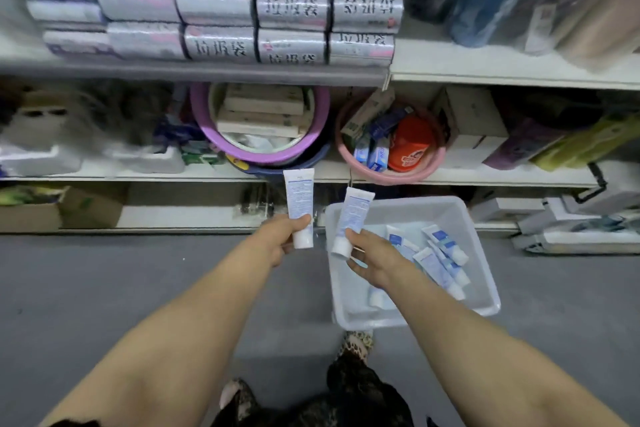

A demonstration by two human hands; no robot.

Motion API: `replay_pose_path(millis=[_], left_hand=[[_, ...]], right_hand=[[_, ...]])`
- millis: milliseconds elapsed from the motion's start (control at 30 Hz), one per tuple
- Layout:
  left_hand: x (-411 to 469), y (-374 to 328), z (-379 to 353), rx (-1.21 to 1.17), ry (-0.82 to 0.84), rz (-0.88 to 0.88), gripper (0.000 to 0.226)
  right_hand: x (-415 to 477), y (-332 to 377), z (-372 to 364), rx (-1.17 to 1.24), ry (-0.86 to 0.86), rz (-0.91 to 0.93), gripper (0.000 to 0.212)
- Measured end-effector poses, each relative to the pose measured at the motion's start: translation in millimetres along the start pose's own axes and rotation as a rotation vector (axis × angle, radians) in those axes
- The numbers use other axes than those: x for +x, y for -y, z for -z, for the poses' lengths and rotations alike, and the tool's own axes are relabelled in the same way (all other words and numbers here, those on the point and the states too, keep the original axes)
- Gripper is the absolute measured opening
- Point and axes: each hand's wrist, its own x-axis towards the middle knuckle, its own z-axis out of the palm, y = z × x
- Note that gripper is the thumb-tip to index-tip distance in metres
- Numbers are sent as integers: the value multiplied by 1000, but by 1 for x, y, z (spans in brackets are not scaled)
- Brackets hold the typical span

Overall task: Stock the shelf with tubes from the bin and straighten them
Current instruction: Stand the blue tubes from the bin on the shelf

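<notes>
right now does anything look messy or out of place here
Yes. The tubes in the bin lie jumbled, crossing at different angles. On the middle shelf, the pink basin seems to hang over the front edge, with boxes jammed in crookedly.

A grey floor [104,270] is seen below a run of white shelving [485,59], which is packed with goods. Silver-wrapped rolls [221,3] are stacked on the upper board [207,73], while a purple basin [270,155] and a pink basin [408,177] are set on the middle board [485,177]. Cardboard boxes [31,217] are kept on the lowest level at the left, just above the floor.
</notes>
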Motion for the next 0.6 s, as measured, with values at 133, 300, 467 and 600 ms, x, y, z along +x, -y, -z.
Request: replay_pose_path(millis=[133, 300, 467, 600], left_hand=[[-50, -43, 77, -14, -9, -148, 15], [-112, -107, 166, -66, -62, -378, 20], [-176, -166, 229, -151, -109, -533, 9], [-218, -219, 266, -196, -133, -678, 10]], right_hand=[[-39, 16, -86, -49, 68, 156, 24], [-89, 41, -189, -70, 208, 366, 16], [-131, 76, -270, -122, 302, 554, 23], [-170, 122, -329, -171, 377, 693, 32]])
